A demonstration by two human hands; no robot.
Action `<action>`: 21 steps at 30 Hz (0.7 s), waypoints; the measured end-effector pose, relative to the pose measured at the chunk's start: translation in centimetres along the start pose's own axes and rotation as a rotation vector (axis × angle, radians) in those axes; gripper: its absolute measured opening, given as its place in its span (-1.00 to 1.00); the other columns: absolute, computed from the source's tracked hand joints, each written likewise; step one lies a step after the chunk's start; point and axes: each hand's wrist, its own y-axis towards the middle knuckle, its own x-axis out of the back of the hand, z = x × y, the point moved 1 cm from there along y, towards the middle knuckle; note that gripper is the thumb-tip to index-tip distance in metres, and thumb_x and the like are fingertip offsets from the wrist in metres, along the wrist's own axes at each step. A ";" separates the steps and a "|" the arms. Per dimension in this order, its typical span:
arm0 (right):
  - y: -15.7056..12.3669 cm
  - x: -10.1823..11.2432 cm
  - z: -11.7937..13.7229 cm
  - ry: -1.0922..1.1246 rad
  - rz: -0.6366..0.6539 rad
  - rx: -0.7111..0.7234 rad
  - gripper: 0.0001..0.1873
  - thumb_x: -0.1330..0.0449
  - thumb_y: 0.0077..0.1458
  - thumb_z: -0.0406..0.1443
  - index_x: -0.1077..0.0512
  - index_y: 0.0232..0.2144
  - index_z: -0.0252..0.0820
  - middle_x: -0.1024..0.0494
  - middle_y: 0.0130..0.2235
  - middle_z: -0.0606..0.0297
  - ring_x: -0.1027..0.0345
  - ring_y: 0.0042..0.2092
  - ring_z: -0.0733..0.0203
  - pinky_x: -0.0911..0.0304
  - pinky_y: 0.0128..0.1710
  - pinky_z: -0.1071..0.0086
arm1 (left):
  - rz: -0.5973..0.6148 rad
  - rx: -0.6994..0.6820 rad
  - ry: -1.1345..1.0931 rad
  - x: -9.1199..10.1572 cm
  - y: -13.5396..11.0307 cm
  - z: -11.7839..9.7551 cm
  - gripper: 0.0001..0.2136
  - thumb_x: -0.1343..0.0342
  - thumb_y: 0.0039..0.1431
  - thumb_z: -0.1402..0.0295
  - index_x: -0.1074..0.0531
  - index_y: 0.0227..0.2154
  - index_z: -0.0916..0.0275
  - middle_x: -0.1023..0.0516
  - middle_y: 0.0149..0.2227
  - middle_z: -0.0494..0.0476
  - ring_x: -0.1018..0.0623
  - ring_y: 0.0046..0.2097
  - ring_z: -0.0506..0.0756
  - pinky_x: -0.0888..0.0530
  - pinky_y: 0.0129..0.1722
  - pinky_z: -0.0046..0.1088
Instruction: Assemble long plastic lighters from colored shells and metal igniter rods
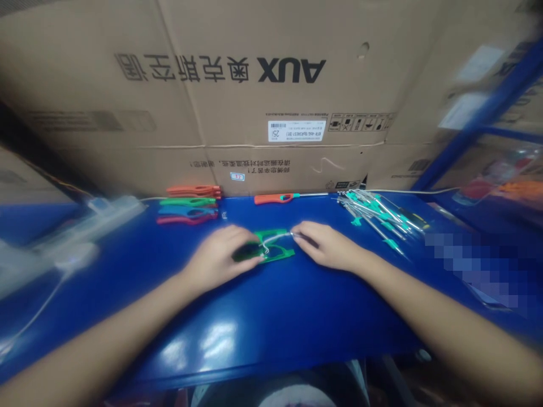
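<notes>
- Over the blue table [305, 316], the green lighter shell [285, 255] points lengthwise left to right, between left hand [224, 254] and right hand [324, 244], neither clearly nearer.
- At the shell's left end: left thumb and fingers parted around it, gripping.
- At the shell's right end: right fingertips pinching a slender pale part [279, 237], wire or rod unclear.
- Behind the shell: orange lighter [271, 199], metal tube [314, 194] pointing right.

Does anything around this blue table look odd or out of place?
Yes: the printing on the cardboard behind the table is upside down. The metal rods lie crisscrossed in a loose pile at right, unlike the coloured casings lined up at left. I see nothing spilled.
</notes>
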 end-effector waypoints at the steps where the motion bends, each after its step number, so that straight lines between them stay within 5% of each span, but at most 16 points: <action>1: 0.0 -0.1 0.0 0.004 -0.004 -0.004 -0.77 -0.05 0.36 -0.27 -0.43 -0.04 -0.20 -0.57 -0.03 0.11 -0.47 -0.05 0.10 -0.37 -0.05 0.25 | 0.000 -0.010 -0.007 -0.1 0.0 0.0 -0.73 -0.24 0.25 0.15 -0.50 -0.12 0.22 -0.62 -0.17 0.15 -0.57 -0.13 0.17 -0.49 -0.11 -0.28; 12: -0.3 -0.3 -0.1 -0.060 -0.016 0.086 -0.63 0.00 0.39 -0.27 -0.34 0.18 -0.14 -0.53 0.15 0.12 -0.46 0.14 0.08 -0.41 0.08 0.18 | -0.064 -0.037 -0.039 -0.9 -0.4 0.1 -0.84 -0.20 0.30 0.26 -0.50 -0.16 0.23 -0.59 -0.23 0.12 -0.55 -0.20 0.12 -0.48 -0.16 -0.33; 21: -0.2 -0.2 0.2 -0.017 0.097 0.002 -0.79 -0.07 0.36 -0.24 -0.38 -0.02 -0.14 -0.61 -0.10 0.17 -0.51 -0.19 0.13 -0.35 -0.26 0.31 | -0.104 -0.071 -0.063 -0.7 -0.4 0.0 -0.92 -0.19 0.32 0.36 -0.51 -0.18 0.22 -0.60 -0.25 0.10 -0.54 -0.22 0.08 -0.46 -0.17 -0.37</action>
